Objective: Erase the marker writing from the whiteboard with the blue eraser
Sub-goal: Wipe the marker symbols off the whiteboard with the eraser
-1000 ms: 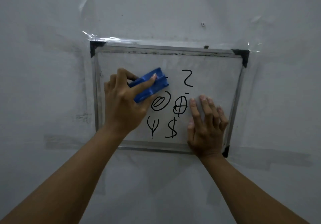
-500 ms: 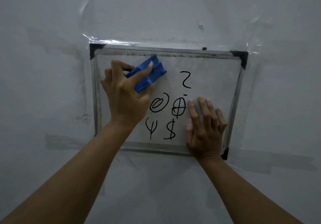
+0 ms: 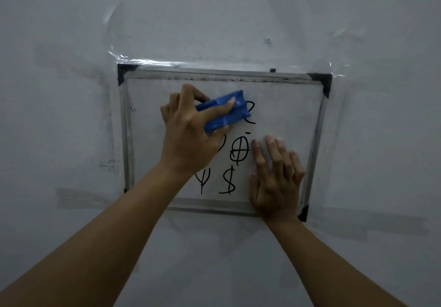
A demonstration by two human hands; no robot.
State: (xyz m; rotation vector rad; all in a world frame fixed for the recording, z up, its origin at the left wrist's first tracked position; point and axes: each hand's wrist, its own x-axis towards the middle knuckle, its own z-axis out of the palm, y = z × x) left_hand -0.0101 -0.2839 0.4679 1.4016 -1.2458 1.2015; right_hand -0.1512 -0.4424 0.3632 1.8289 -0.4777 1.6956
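From my remote seat, starting at the left: the whiteboard's (image 3: 281, 106) left part is bare white inside its metal frame, which is taped to the grey wall (image 3: 59, 116). My left hand (image 3: 188, 135) has its fingers (image 3: 223, 110) clamped around the blue eraser (image 3: 224, 112), pressed flat on the board. Over the last second the eraser has swept from the upper left toward the middle, and its right end now overlaps the top mark (image 3: 251, 113), a 2-like squiggle. I judge that mark is next to go. Below it the crossed circle (image 3: 239, 151), the fork-like sign (image 3: 202, 180) and the dollar sign (image 3: 228, 180) stand untouched; the hand hides another. Furthest right, my right hand (image 3: 274, 178) lies flat, fingers spread, holding nothing, steadying the board.
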